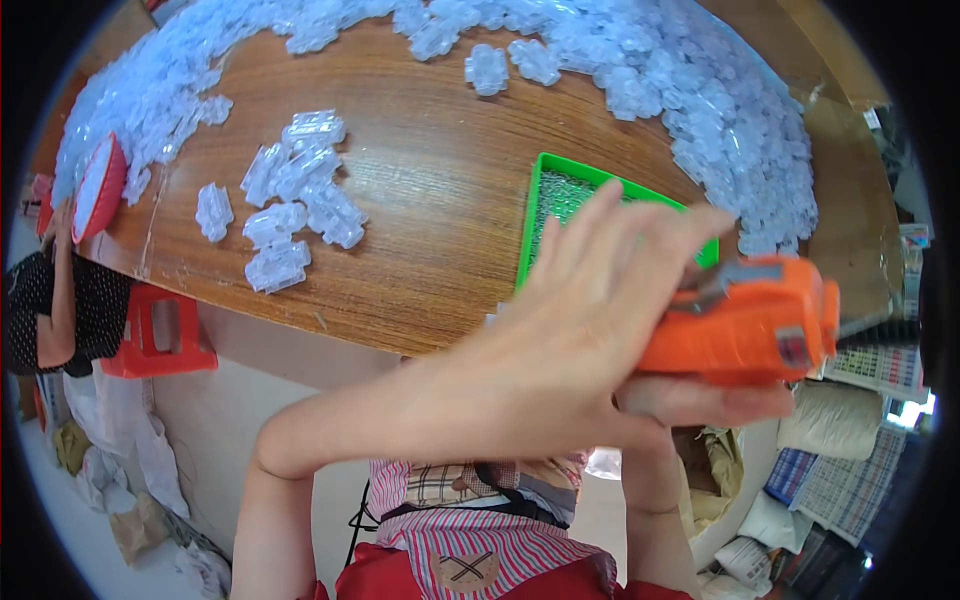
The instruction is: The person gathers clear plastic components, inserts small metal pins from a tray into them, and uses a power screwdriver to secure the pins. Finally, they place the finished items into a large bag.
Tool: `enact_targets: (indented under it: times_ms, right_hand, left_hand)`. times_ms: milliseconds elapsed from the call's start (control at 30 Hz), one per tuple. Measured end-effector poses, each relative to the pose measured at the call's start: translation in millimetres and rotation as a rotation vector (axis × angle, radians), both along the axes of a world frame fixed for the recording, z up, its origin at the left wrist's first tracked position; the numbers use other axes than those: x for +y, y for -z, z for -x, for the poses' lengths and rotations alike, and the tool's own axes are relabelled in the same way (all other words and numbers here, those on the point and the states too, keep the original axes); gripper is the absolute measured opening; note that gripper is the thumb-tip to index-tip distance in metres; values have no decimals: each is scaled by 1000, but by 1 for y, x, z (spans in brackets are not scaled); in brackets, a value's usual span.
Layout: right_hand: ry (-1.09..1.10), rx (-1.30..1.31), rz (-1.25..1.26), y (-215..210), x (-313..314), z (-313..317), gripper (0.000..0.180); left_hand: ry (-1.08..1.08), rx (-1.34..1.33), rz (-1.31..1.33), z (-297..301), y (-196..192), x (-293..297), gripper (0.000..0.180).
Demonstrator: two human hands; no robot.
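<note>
My left hand point(610, 270) reaches across to the right, its blurred fingers spread above a green tray point(530, 225) of small metal screws point(572, 190). Nothing shows between those fingers. Just below and to the right, my right hand point(690, 400) grips an orange power screwdriver point(735, 335), partly covered by my left hand. The tool's tip cannot be made out. A bit of clear plastic point(497, 315) peeks out beside my left wrist at the table's near edge. Several clear plastic parts point(310, 180) lie in a loose group on the left half of the wooden table point(430, 190).
Clear plastic parts point(740, 150) are heaped along the table's far and right edges. A red basket point(100, 190) stands at the far left beside another person's arm point(62, 290). Below are a red stool point(165, 330) and, at right, sacks point(830, 420).
</note>
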State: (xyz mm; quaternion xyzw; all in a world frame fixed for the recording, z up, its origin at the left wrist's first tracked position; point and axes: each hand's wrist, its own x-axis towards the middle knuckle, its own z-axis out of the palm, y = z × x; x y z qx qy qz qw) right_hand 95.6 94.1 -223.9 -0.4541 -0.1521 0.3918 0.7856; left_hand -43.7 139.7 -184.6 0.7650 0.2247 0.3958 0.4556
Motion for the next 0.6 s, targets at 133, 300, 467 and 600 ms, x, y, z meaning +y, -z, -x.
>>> enact_targets:
  times_ms: [133, 300, 467, 600]
  right_hand:
    - [-359, -108, -175, -7, 16, -12, 98]
    - [-1021, -163, -514, -3, 22, -26, 79]
    - [-228, 132, -366, -22, 0, 16, 78]
    - [-1497, -47, -703, 18, 39, -70, 71]
  left_hand:
    - [-356, 3, 0, -21, 8, -42, 116]
    - [-838, 49, -23, -75, -2, -78, 75]
    - [-854, 26, -69, -92, -5, -73, 73]
    - [-900, 14, -52, -72, 1, -70, 74]
